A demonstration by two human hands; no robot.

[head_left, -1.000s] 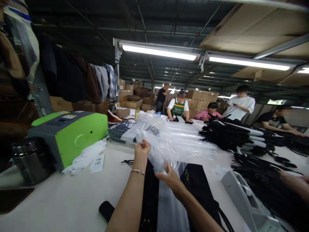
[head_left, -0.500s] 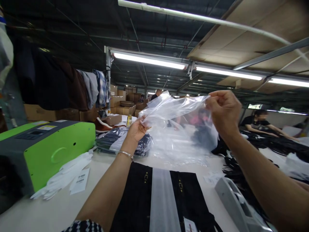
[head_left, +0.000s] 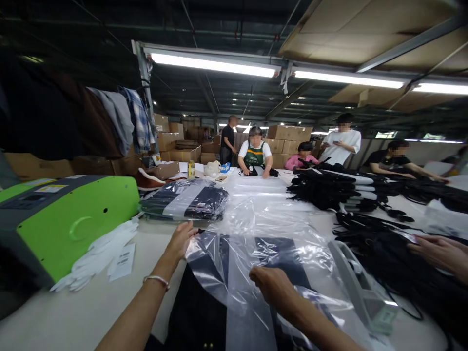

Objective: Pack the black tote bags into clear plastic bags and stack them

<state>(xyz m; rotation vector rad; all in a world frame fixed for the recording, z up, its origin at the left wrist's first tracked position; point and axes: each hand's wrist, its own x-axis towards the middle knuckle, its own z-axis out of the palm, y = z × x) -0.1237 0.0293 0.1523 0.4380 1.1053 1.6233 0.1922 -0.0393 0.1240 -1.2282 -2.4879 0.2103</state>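
Note:
A clear plastic bag lies spread over the upper part of a folded black garment with a pale strip down its middle. My left hand, a bangle at its wrist, is closed at the bag's left side, by the garment's top left corner; fingertips are partly hidden. Over the middle of the garment, my right hand has its fingers curled together on the film.
A green and grey machine, white gloves and a label stand left. Bagged garments lie behind. A grey dispenser and black garments are right. Another person's hands show at right; several people work beyond.
Both hands have come down from the raised position, laying the plastic bag over the black garment. My right hand moved left and toward me. The view shifted, and people behind now show.

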